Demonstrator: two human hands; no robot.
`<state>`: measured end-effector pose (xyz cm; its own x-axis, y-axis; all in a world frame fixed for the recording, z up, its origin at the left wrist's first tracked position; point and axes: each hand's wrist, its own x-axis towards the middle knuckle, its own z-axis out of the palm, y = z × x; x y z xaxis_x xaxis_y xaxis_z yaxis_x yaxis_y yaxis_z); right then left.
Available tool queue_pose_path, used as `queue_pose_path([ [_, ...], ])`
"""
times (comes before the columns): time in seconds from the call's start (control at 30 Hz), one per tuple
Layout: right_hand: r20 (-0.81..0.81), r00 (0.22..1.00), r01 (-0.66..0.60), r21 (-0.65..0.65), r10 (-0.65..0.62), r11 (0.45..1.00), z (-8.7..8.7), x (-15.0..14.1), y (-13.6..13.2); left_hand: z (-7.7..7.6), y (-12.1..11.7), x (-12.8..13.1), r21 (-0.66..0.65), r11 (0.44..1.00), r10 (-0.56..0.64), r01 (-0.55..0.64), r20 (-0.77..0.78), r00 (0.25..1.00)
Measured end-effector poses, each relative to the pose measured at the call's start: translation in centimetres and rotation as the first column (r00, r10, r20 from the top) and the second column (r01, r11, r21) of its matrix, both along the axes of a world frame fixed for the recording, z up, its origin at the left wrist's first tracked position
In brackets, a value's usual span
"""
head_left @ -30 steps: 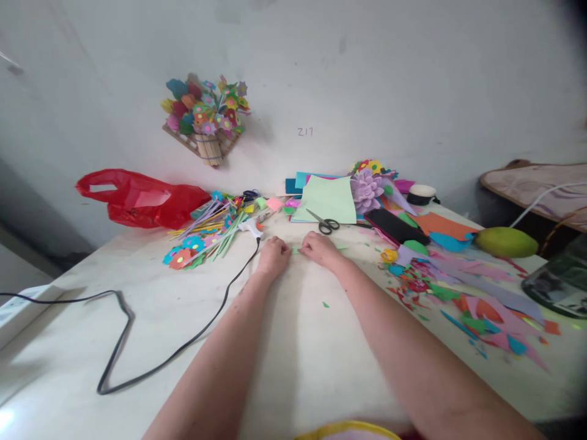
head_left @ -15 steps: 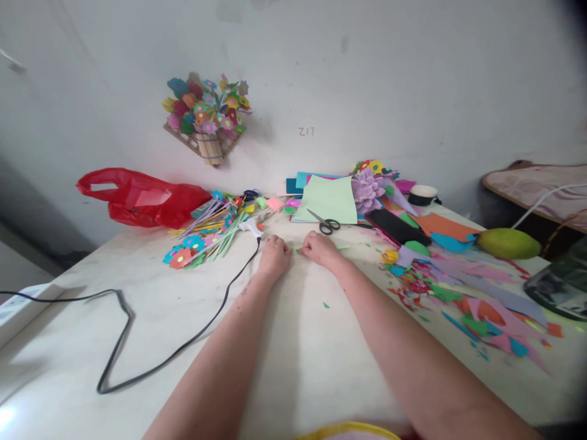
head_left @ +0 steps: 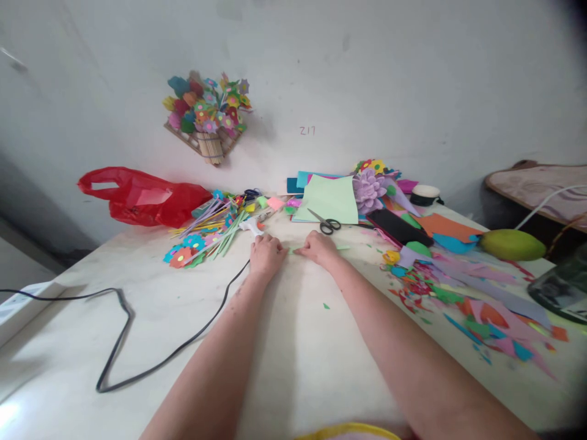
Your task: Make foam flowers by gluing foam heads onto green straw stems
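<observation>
Both hands meet at a thin light green strip lying low along the table. My right hand is closed on it, and one end sticks out past the far side of that hand. My left hand is closed at the strip's other end, fingertips pressed down; a short green piece shows between the hands. Just beyond my left hand lies a white glue gun, its cord running under the wrist. Black-handled scissors rest on a pale green sheet behind my right hand.
To the left are paper flowers on stems and a red plastic bag. Coloured scraps, a dark phone, a yellow-green fruit and a jar lie on the right. A black cord loops across the left side.
My left hand has shifted a little to the left along the strip, now over the cord beside the glue gun. My right hand has stayed nearly in place.
</observation>
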<state>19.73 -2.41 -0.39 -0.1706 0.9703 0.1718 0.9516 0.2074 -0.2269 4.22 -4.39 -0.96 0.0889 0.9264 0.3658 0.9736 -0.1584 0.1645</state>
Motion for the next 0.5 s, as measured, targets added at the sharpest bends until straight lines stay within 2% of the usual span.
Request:
queue_pose_path([
  [0.23,-0.017,1.000,0.006,-0.010,-0.006,1.000,-0.2,0.1,0.3,0.0,0.4,-1.4,0.008,1.000,0.013,-0.012,-0.076,0.997],
  [0.5,-0.014,1.000,0.003,-0.010,-0.003,1.000,-0.3,0.1,0.4,0.4,0.1,-1.3,-0.023,1.000,0.007,-0.011,-0.155,0.988],
])
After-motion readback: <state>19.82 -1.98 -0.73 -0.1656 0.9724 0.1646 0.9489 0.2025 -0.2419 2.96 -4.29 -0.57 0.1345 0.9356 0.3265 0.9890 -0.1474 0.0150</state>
